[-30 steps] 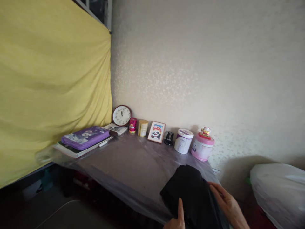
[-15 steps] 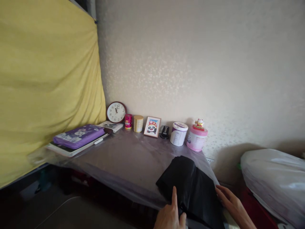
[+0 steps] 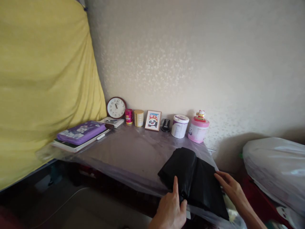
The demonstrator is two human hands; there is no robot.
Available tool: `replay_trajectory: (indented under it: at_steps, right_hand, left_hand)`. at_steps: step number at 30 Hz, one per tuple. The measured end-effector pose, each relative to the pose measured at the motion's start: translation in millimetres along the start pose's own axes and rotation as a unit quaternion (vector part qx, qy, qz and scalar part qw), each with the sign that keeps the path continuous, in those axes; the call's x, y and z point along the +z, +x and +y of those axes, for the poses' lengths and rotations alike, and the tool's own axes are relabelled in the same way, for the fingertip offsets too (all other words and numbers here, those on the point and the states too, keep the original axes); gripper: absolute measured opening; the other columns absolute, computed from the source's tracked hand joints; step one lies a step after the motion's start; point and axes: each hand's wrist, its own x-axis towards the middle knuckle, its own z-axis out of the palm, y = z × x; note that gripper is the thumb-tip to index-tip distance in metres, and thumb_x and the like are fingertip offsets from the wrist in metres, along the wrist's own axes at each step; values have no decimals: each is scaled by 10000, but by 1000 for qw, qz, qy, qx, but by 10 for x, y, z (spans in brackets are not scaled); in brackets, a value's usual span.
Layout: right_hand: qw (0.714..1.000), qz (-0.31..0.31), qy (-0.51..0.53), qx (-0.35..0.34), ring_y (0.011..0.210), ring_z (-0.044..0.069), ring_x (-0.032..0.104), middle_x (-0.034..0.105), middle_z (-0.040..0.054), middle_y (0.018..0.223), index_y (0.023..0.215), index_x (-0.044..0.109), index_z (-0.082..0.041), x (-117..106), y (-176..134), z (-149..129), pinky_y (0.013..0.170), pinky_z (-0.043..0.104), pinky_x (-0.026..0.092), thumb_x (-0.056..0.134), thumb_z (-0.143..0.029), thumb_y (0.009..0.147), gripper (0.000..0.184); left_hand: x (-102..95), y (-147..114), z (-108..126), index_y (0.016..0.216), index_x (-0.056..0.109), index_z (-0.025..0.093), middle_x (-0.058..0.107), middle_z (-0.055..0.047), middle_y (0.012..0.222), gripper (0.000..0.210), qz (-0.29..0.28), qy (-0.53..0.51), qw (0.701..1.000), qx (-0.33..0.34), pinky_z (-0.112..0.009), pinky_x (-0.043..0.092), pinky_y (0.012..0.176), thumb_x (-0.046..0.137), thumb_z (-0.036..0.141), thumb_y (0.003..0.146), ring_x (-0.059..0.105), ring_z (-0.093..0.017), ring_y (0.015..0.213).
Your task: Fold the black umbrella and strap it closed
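A folded black cloth point(image 3: 193, 179) lies on the near right corner of a table point(image 3: 133, 152) covered in clear plastic. My left hand point(image 3: 172, 206) pinches the cloth's near edge, forefinger stretched forward on top of it. At the cloth's right edge rests my right hand point(image 3: 230, 187), fingers flat and apart, touching the fabric.
Along the wall stand a clock point(image 3: 116, 107), a red tin point(image 3: 128, 116), a gold tin point(image 3: 138, 118), a panda picture point(image 3: 153, 120), a white tub point(image 3: 179, 126) and a pink tub point(image 3: 198, 128). A purple case point(image 3: 81, 132) lies on books at left. A yellow sheet point(image 3: 43, 82) hangs left; a plastic bag point(image 3: 274, 168) sits right.
The view has tilted down and shifted, so more of both hands shows. My left hand has come further onto the cloth's near edge; my right hand stays at its right edge.
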Motion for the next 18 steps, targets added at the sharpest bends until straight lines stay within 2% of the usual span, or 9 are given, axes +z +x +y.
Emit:
replay_trajectory:
  at_steps: [6,13,16,18]
  right_hand:
    - [1000,-6,20,8,618,205,625,686,68,738,994,604,-127,16,-4,36,502,279,472,595,-573,567,617]
    - [997,6,-54,-55,623,199,617,676,27,684,899,646,-183,-15,56,99,557,276,456,603,-540,584,478]
    - [999,11,-23,-46,659,207,618,671,33,710,938,638,-174,-16,7,-21,553,273,460,623,-538,572,516]
    - [999,8,31,-14,681,215,626,675,44,750,997,617,-164,-10,-53,-137,520,263,462,647,-535,560,574]
  left_hand:
    - [-6,-3,-16,1419,-12,164,661,-142,950,703,2,-17,1000,8,-333,414,715,346,386,856,622,-263,862]
    - [-9,3,-24,1417,-22,161,654,-131,945,706,6,-12,1000,10,-320,400,721,343,394,859,608,-245,861]
    - [-15,9,-27,1417,-18,166,654,-126,947,705,5,-21,1000,12,-314,398,704,345,397,859,609,-236,843]
    - [-12,11,-30,1417,-22,173,658,-117,928,707,4,-25,1000,11,-306,395,689,349,401,859,612,-225,822]
